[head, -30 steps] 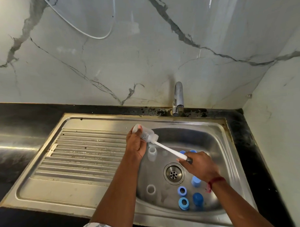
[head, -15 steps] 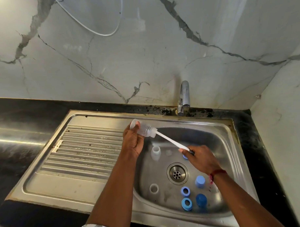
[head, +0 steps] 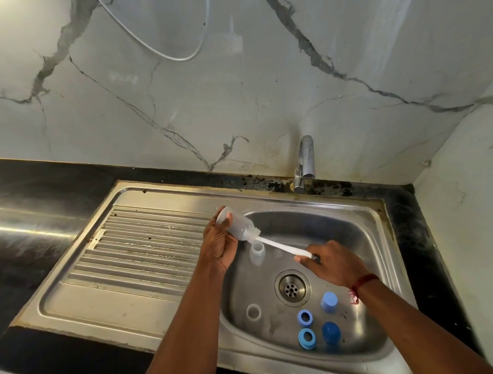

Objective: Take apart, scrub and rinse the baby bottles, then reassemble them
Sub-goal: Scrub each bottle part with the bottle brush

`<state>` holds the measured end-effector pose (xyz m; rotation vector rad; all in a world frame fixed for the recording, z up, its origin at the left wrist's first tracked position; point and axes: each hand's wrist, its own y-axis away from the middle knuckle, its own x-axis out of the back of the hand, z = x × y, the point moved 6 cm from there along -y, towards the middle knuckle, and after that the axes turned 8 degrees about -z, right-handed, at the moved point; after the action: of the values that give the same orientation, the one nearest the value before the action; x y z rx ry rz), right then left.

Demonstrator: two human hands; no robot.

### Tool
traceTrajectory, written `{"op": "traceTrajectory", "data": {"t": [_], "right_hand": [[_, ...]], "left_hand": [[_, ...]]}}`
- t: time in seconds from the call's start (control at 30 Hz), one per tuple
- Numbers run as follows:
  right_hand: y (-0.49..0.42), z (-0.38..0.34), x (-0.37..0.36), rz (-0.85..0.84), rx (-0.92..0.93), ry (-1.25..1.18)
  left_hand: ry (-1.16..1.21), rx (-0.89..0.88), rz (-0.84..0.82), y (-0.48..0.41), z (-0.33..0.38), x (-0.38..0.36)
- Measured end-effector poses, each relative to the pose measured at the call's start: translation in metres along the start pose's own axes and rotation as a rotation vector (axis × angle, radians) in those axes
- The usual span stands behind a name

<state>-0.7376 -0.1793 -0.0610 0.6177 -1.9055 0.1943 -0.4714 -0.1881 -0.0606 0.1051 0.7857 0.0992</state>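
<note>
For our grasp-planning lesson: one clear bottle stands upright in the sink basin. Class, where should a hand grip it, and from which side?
Grip the upright clear bottle round its cylindrical body, below the open neck, probably from the near side: it stands mouth up, the brush handle hangs over its far side, and the left hand, holding the other bottle, crowds its left.

head cam | looks forward-down | near, above sink (head: 374, 210)

Veined marble wall (head: 237, 103), black counter (head: 43, 177).
</note>
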Motion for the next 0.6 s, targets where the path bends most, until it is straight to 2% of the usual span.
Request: {"op": "traceTrajectory", "data": {"t": [0.17, 0.33, 0.6], "right_hand": [[0.006, 0.0, -0.001, 0.12, 0.036, -0.05], [0.012, -0.003, -0.014, 0.22, -0.059, -0.193], [0.008, -0.026, -0.018, 0.151, -0.158, -0.301]], "left_hand": [[0.007, 0.011, -0.112, 0.005, -0.001, -0.009], [0.1, -0.013, -0.137, -0.001, 0.003, -0.017], [0.031, -0.043, -0.022, -0.001, 0.011, -0.017]]}}
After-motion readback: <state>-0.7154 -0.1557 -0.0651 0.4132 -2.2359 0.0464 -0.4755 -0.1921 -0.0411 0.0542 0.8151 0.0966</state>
